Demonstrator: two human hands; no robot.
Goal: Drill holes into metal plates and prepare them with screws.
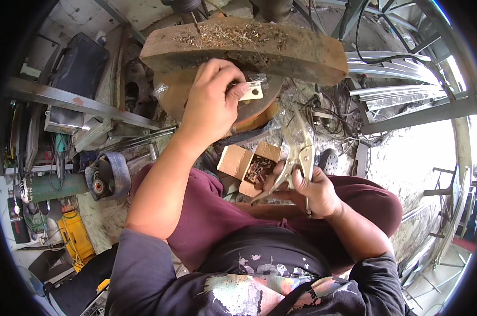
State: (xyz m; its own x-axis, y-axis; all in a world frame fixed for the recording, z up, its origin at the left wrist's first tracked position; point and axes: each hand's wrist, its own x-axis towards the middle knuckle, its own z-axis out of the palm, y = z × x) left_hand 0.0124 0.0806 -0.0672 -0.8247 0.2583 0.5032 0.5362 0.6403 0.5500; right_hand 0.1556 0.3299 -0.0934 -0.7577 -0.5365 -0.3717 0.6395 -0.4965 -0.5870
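Observation:
Between the thumb and fingers of my left hand (pixel 209 100) is a small pale metal plate (pixel 254 91) with a round hole in it. This hand is just in front of a thick wooden block (pixel 315 58) strewn with metal shavings. My right hand (pixel 317 194) is wrapped round a pair of locking pliers (pixel 305 157), whose jaws point up and away from me. Left of the pliers sits an opened cardboard box (pixel 235 160) with several small metal pieces (pixel 259 169) inside, too small to name surely. A drill bit (pixel 195 20) stands above the block's far left part.
Under the block is a round metal base (pixel 170 97). Metal profiles (pixel 402 71) and cables lie at the far right. A dark case (pixel 81 66) stands far left behind a steel bar (pixel 85 105). A green cylinder (pixel 56 187) and a yellow case (pixel 76 237) are at the left.

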